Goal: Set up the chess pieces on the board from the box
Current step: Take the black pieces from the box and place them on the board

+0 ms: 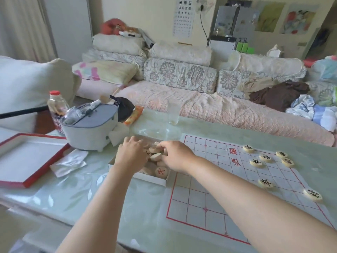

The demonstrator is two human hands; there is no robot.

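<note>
Your table (127, 207) shows a glossy, smooth, glass-like top. The board (200, 198) looks like thin matt paper printed with red lines. The pieces (265, 183) appear as pale, smooth wood. The box (155, 180) and its lid (27, 157) look like matt white card.

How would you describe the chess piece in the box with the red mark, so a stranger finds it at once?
Start at the paper board with red lines. Touching its left edge sits the white box, where both hands dig. The piece lies in the box's near corner, face up, and it alone clearly shows a red character.
</note>
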